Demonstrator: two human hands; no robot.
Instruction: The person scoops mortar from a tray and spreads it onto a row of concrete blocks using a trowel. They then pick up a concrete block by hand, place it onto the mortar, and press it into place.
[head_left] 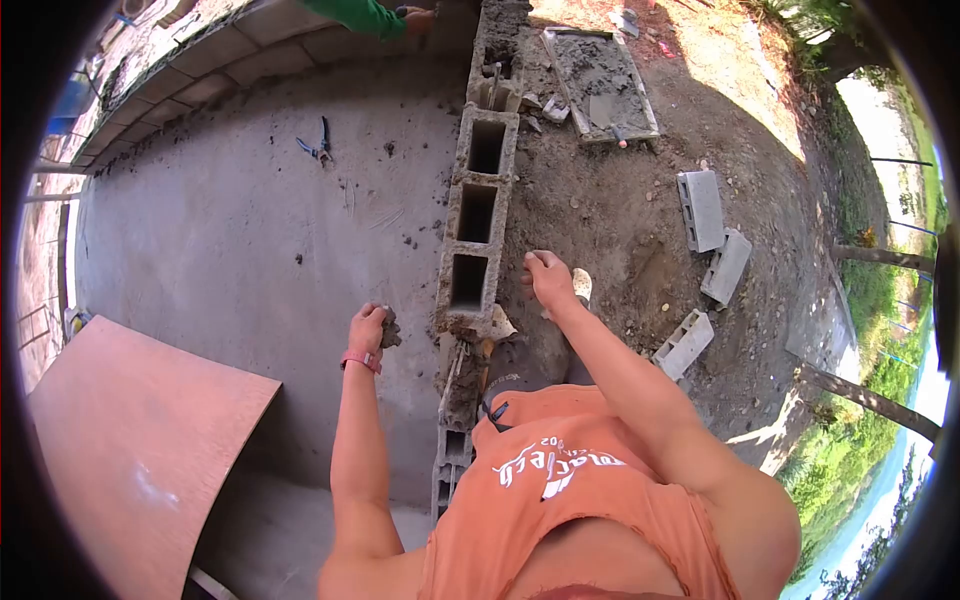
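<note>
Left of the grey hollow-block concrete wall (470, 215), your left hand (366, 330) pinches a rough grey lump (390, 327), right hand (548, 278) fisted: crumbling may drop it.

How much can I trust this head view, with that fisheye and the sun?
Head view: heavy fisheye with black corners, so edges bend, while the block wall near centre reads fairly straight; hard sun washes out the dirt beyond the mortar tray at upper right; the left hand, closed on a grey lump, and the fisted right hand are evenly lit and sharp.
</note>
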